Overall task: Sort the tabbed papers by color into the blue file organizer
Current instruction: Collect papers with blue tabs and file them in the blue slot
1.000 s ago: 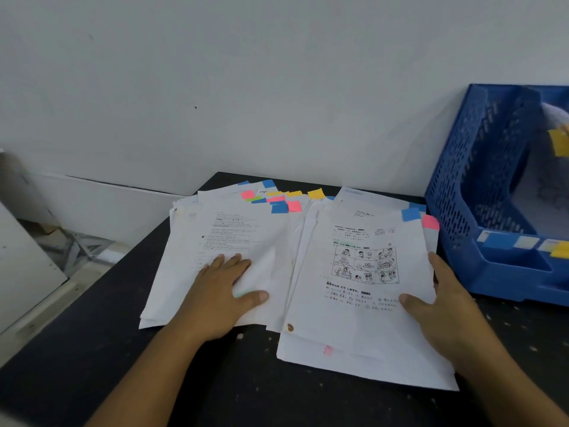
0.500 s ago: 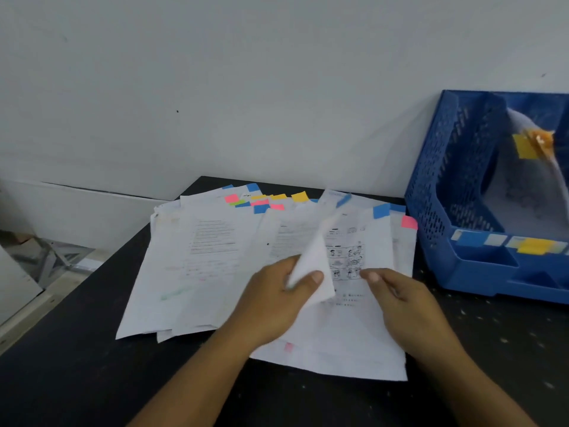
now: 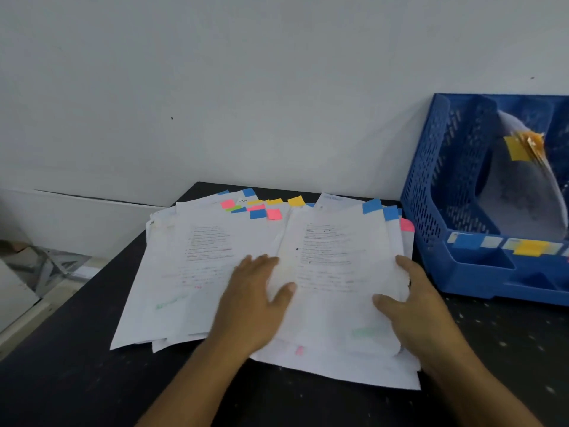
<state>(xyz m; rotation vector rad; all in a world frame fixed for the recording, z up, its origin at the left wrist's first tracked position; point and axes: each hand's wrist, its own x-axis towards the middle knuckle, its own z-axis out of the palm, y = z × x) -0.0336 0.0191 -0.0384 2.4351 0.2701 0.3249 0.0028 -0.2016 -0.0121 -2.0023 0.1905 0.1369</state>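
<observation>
No legible text. Print on top sheets (image 3: 326, 257) too blurred; colored tabs (image 3: 257, 208) and organizer labels (image 3: 505, 243) blank or unreadable.

We see the tabbed papers (image 3: 277, 266) fanned flat across the table — blue, pink, yellow tabs; the blue file organizer (image 3: 455, 211) stands right, holding yellow-tabbed sheets.
</observation>
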